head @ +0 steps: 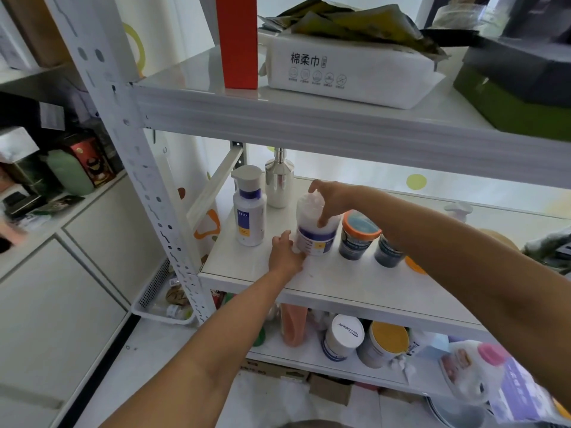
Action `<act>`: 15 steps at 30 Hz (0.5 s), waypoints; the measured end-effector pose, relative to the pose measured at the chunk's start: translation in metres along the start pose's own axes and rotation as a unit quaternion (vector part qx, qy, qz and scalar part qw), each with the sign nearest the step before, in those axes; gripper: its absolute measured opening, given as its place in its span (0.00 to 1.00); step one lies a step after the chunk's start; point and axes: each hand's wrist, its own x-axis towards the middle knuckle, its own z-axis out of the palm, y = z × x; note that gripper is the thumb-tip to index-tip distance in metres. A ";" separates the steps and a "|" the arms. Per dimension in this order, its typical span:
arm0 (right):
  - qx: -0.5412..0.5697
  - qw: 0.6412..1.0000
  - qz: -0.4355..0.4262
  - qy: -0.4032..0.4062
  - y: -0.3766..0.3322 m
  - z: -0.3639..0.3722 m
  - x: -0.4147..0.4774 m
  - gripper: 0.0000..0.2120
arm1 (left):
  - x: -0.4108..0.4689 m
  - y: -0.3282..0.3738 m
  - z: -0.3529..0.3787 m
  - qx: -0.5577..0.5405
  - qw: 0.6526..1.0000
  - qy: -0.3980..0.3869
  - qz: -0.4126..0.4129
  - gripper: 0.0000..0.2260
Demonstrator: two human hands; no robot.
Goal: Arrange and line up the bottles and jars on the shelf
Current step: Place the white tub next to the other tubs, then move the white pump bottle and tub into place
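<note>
On the middle shelf (pixel 355 282) stands a white jar with a purple band (pixel 312 239). My right hand (pixel 329 200) grips its top from above, and my left hand (pixel 285 253) presses against its lower left side. Left of it stands a white pump bottle with a purple band (pixel 248 211), and behind that a bottle with a chrome top (pixel 279 180). To the right stand a dark jar with an orange-rimmed lid (pixel 358 236) and a second dark jar (pixel 389 251), partly hidden by my right forearm.
The top shelf holds a red box (pixel 236 41), a white tissue pack (pixel 352 69) and a green box (pixel 509 103). The lower shelf holds several jars (pixel 343 336). A white perforated upright (pixel 139 168) frames the left. A cabinet (pixel 46 273) stands at left.
</note>
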 end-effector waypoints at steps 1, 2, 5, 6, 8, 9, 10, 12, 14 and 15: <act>0.001 1.000 0.001 -0.003 0.001 -0.001 0.000 0.41 | 0.000 -0.001 -0.001 -0.020 1.000 0.002 -0.004 0.30; 0.002 1.000 0.001 -0.006 0.001 -0.002 0.001 0.41 | 0.000 -0.002 -0.002 -0.044 0.999 0.007 -0.008 0.29; -0.007 1.000 0.001 -0.017 0.001 -0.003 0.002 0.41 | -0.001 -0.009 -0.006 -0.064 0.997 0.036 -0.018 0.24; -0.013 1.000 0.000 -0.023 -0.001 -0.004 0.003 0.41 | -0.002 -0.012 -0.008 -0.066 0.996 0.050 -0.019 0.22; -0.031 0.999 0.001 -0.028 -0.006 -0.007 0.005 0.40 | -0.004 -0.019 -0.015 -0.072 0.993 0.087 -0.022 0.18; -0.043 0.999 -0.002 -0.012 -0.011 -0.009 0.007 0.40 | -0.005 -0.023 -0.019 -0.071 0.991 0.111 -0.028 0.16; -0.050 0.998 -0.013 0.018 -0.016 -0.012 0.009 0.40 | -0.005 -0.029 -0.024 -0.069 0.987 0.136 -0.039 0.14; -0.041 0.993 -0.054 0.097 -0.034 -0.018 0.013 0.40 | -0.005 -0.039 -0.036 -0.072 0.978 0.184 -0.068 0.11; -0.012 0.983 -0.107 0.151 -0.058 -0.023 0.016 0.37 | -0.005 -0.046 -0.049 -0.085 0.966 0.216 -0.112 0.13; 0.004 0.979 -0.125 0.159 -0.070 -0.024 0.018 0.36 | -0.005 -0.048 -0.056 -0.090 0.961 0.225 -0.132 0.17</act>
